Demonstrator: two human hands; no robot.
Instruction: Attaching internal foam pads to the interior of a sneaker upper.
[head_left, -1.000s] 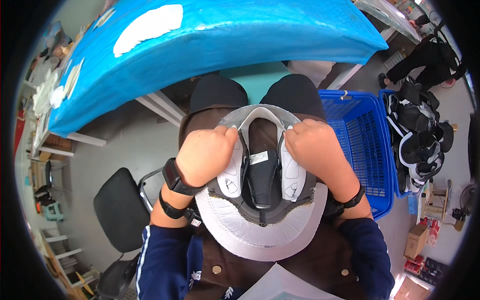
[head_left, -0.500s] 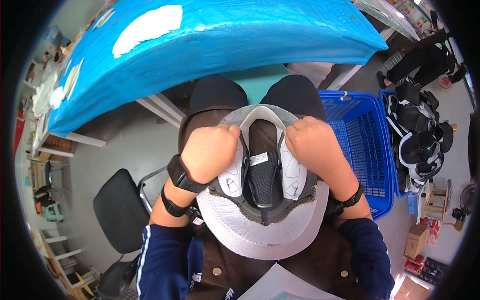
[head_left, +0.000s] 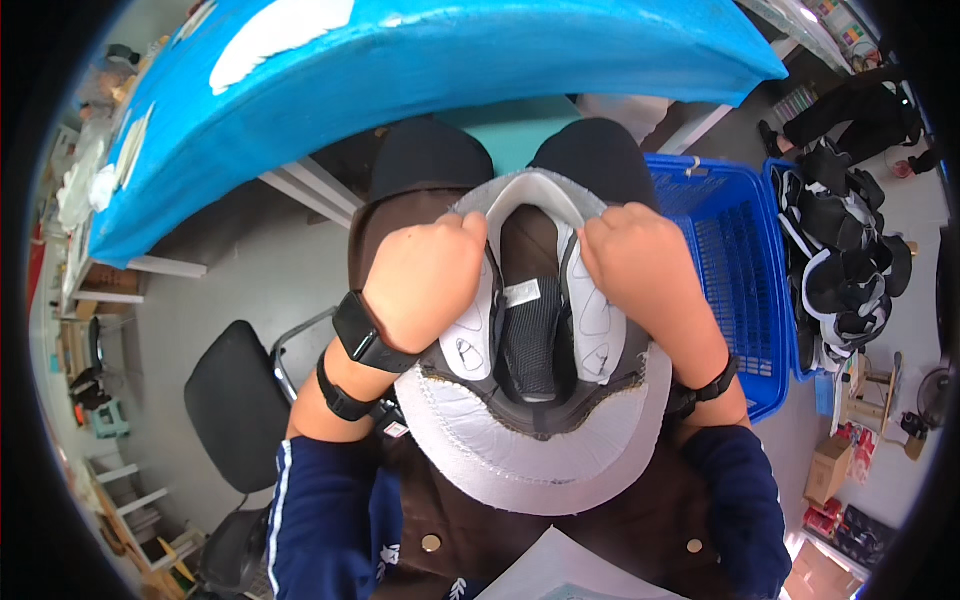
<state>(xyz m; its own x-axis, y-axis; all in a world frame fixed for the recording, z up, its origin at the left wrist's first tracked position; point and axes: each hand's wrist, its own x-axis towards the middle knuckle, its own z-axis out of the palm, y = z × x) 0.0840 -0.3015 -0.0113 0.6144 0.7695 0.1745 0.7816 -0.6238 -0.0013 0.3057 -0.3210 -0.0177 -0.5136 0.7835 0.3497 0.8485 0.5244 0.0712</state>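
A shoe upper (head_left: 545, 470), its pale lining side showing, lies over my lap with its heel end away from me. My left hand (head_left: 425, 275) is closed on the left side of its collar. On the opposite side, my right hand (head_left: 640, 270) grips the collar with fingers curled in. Between them the collar is spread apart, with a dark mesh tongue (head_left: 530, 350) in the opening and a small white label (head_left: 521, 293) on it. The wide toe end, with a stitched border, points toward my body. My fingertips are partly hidden behind the edges.
A table with a blue cover (head_left: 450, 75) stands ahead, with white pieces on it. To the right are a blue basket (head_left: 735, 290) and a second one piled with black-and-white uppers (head_left: 845, 270). A black chair (head_left: 235, 405) is at left. A person (head_left: 850, 125) stands far right.
Both hands keep their hold on the upper. Hands and upper sit slightly higher in the picture, and the collar opening looks a little wider. The whole view has shifted a bit.
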